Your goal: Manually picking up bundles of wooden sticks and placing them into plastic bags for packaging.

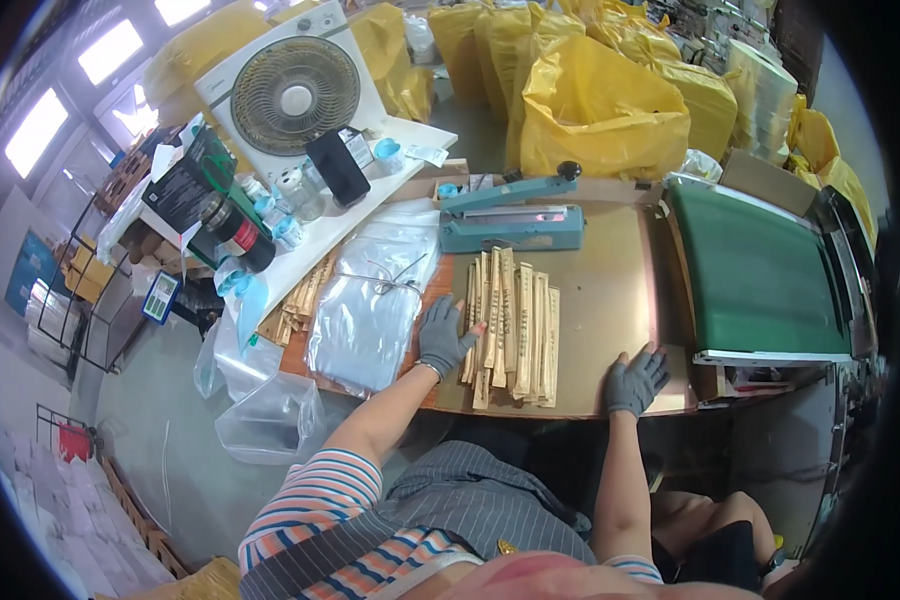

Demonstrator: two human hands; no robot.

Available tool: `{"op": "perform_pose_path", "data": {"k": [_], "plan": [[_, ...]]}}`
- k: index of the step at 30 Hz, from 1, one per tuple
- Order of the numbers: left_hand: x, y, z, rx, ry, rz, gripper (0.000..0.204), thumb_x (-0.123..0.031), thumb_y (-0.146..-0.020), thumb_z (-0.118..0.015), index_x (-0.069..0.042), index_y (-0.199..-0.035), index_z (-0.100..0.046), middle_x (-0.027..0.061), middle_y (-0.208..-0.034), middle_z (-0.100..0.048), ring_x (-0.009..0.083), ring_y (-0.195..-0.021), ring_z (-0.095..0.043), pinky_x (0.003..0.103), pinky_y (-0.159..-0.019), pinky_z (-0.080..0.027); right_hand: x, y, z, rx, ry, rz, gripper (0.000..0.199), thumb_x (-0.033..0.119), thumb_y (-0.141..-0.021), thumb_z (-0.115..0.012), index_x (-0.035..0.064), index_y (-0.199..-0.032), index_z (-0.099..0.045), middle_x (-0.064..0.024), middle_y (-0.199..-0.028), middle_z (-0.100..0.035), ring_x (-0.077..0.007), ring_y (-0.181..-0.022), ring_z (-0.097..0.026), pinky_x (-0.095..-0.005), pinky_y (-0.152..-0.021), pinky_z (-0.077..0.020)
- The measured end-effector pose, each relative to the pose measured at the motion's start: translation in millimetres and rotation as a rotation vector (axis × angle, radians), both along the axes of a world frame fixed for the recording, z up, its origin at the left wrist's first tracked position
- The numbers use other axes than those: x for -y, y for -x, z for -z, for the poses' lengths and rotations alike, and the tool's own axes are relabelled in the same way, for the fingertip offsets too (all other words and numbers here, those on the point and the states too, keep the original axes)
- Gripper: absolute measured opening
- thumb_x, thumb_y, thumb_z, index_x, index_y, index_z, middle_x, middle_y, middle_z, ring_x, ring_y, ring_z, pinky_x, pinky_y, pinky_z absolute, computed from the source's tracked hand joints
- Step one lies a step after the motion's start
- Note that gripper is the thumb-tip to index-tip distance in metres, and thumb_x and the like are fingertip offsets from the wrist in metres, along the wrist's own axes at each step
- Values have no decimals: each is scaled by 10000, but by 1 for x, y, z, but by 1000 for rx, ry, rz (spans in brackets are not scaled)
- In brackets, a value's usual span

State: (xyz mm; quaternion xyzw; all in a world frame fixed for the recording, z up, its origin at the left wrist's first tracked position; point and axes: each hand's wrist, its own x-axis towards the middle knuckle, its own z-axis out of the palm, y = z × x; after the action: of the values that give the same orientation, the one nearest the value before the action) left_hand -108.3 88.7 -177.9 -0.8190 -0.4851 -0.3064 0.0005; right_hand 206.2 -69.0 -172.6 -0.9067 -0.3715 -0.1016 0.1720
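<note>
Slim brown paper-sleeved chopsticks (pixel 510 325) lie side by side in a loose row on the tabletop, their ends uneven. At the row's left edge rests my left hand (pixel 447 337) in a grey fingerless glove, fingers stretched out and thumb reaching onto the nearest sleeve. To the right of the row, apart from it, my right hand (pixel 637 383), gloved the same way, lies flat near the table's front edge with nothing in it. A tied stack of clear plastic bags (pixel 370 300) lies just left of my left hand. More paper-sleeved sticks (pixel 305 300) show beyond the stack.
A blue hand-lever sealer (pixel 515 230) stands behind the row. On the right is a green conveyor belt (pixel 760 270). A fan (pixel 295 95), a phone (pixel 338 168) and a dark bottle (pixel 238 235) crowd the white shelf. Large yellow sacks (pixel 605 115) stand behind the table.
</note>
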Motion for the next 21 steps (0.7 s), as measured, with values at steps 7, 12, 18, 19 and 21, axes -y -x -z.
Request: {"op": "perform_pose_path", "data": {"k": [7,12,18,19,21], "plan": [[-4,-8,-24,-23,211,118,353,-310,-797,-625,1,-945,-547,190,-923,-535,361,-885,-520,444,-801,-414,-10,-2,2,-220,-92,-22,606,297,-805,-530,-52,-1282,-396,-278,-1322,-370,-419,-1251,-319,-507,-1065,-230],[-27,29,4,-79,75,109,508,-385,-899,-509,30,-1190,-531,257,-1249,-480,395,-1172,-440,430,-1018,-331,-27,3,3,-235,-268,-9,657,328,-809,-526,-41,-1325,-355,-270,-1407,-276,-406,-1342,-197,-516,-1096,-127],[-17,-1,9,-94,173,122,647,-497,-905,-445,64,-1223,-499,275,-1285,-460,387,-1208,-417,413,-1046,-302,7,-1,3,-190,-209,61,645,359,-829,-498,-37,-1323,-373,-252,-1413,-290,-390,-1345,-207,-517,-1097,-121],[-20,4,11,-87,150,117,647,-494,-905,-446,66,-1223,-497,273,-1282,-464,389,-1201,-423,416,-1044,-303,6,0,1,-183,-200,49,631,361,-840,-489,-36,-1319,-385,-253,-1412,-296,-390,-1344,-212,-522,-1094,-124],[-21,7,9,-91,136,119,645,-492,-910,-435,64,-1233,-487,278,-1264,-474,395,-1184,-434,418,-1029,-314,2,1,0,-183,-198,43,630,362,-840,-489,-36,-1318,-387,-252,-1407,-302,-389,-1342,-216,-524,-1093,-126]]}}
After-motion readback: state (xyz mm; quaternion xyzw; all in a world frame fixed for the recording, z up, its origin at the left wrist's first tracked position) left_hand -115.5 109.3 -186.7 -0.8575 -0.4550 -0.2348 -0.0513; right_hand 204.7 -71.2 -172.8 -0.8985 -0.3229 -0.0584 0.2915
